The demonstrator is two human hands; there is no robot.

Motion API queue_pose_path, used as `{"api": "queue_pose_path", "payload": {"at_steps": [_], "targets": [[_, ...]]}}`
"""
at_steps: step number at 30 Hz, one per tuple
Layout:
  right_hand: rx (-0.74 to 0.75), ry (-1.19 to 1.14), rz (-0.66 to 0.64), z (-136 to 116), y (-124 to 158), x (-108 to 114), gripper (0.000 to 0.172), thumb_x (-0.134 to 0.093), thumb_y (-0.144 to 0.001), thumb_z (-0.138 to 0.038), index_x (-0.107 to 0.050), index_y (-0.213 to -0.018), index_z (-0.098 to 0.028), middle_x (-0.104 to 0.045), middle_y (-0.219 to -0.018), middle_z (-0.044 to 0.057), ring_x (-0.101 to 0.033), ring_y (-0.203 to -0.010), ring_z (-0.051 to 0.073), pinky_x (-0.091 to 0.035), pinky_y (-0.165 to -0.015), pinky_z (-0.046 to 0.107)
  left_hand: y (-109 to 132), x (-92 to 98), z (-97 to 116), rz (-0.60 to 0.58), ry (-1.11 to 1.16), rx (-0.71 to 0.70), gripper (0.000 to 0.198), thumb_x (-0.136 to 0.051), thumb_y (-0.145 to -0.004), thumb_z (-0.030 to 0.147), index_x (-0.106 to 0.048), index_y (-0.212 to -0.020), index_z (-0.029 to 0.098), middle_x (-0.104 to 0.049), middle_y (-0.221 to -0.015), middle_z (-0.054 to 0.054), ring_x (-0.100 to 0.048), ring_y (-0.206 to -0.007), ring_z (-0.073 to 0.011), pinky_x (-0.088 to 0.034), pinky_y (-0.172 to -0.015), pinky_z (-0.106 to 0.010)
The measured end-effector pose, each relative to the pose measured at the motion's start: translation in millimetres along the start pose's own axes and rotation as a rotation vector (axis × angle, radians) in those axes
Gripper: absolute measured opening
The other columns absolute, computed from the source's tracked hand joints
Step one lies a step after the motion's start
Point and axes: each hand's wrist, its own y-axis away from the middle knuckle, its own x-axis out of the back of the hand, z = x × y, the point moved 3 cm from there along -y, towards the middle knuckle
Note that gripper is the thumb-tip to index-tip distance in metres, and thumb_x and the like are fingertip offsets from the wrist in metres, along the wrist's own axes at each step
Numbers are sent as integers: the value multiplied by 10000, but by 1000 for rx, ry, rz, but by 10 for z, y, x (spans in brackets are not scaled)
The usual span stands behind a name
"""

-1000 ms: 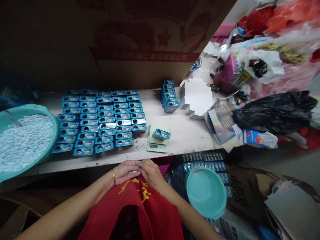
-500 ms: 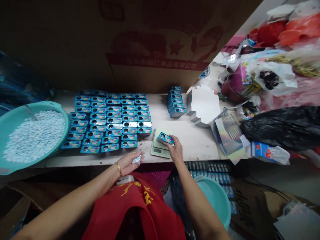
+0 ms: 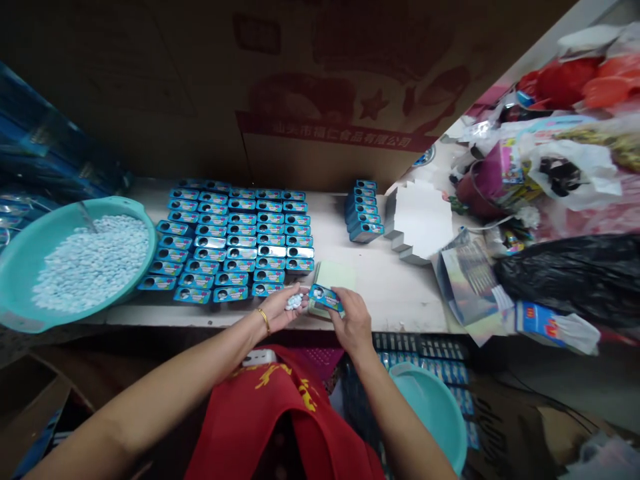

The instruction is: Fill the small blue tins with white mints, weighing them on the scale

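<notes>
My left hand (image 3: pixel 283 308) is palm up, its fingers curled around a small heap of pale blue candies (image 3: pixel 295 302). In my right hand (image 3: pixel 354 319) is a blue tin (image 3: pixel 326 297), pinched between thumb and fingers, its near end by the candies. Behind the tin lies a pale green scale (image 3: pixel 336 275), partly covered by the hands. Rows of blue tins (image 3: pixel 241 241) stand on the white table (image 3: pixel 400 297) to the left. Farther left, a turquoise basin (image 3: pixel 143 217) holds many pale candies (image 3: pixel 95 263).
A short row of tins (image 3: pixel 367 230) and white cartons (image 3: pixel 423 220) stand toward the right. A large cardboard box (image 3: pixel 320 160) rises behind. Bags and a black plastic bag (image 3: pixel 575 270) crowd the far right. Below the table edge is another turquoise basin (image 3: pixel 435 407).
The tin has been lifted off the scale and brought down and left, toward my left hand. My left hand has come closer to it with the candies. The camera view has shifted slightly.
</notes>
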Motion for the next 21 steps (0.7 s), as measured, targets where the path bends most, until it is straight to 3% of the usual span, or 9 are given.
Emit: {"api": "queue_pose_path", "payload": {"at_steps": [4,7,12,16,19,21], "targets": [[-145,-265,149,370,-14,-49,317,-543,-727,-293,-496,-1016,-174,-539,-955,63,-500,-885,180,-413,-775,319,27,129,16,20,-43,9,116,-565,-708,131,-596,-808,82,-579,-644,-49,-556,-556,-84,-430,-450,-145],[-167,-356,149,519,-55,-158,319,-570,-701,-292,-507,-991,-175,-540,-930,54,-509,-868,178,-417,-773,323,94,307,-18,50,-63,33,166,-587,-683,103,-587,-848,83,-585,-666,-42,-556,-546,-76,-430,-447,-143],[-27,-331,27,255,-225,-533,355,-566,-705,-229,-508,-1054,-210,-497,-1011,62,-465,-955,185,-393,-829,340,258,602,-127,105,-46,54,194,-593,-681,112,-581,-872,86,-589,-674,-41,-560,-542,-76,-430,-442,-142],[-7,-157,46,58,-342,-876,367,-526,-719,-150,-524,-1076,-235,-464,-1056,67,-420,-999,190,-378,-849,364,356,721,-149,148,-38,27,174,-589,-683,109,-588,-855,83,-595,-675,-49,-564,-544,-79,-430,-437,-140],[29,-104,62,120,-357,-921,364,-496,-746,-156,-509,-1100,-237,-450,-1093,73,-412,-1017,182,-381,-850,360,408,773,-141,175,-37,11,156,-583,-687,102,-594,-842,88,-600,-684,-53,-568,-554,-78,-435,-441,-137],[66,-84,81,269,-404,-792,366,-474,-767,-179,-483,-1129,-235,-451,-1099,74,-412,-1020,175,-380,-849,350,434,799,-139,188,-39,6,148,-580,-691,107,-600,-837,91,-600,-697,-53,-568,-560,-77,-442,-452,-140]]}}
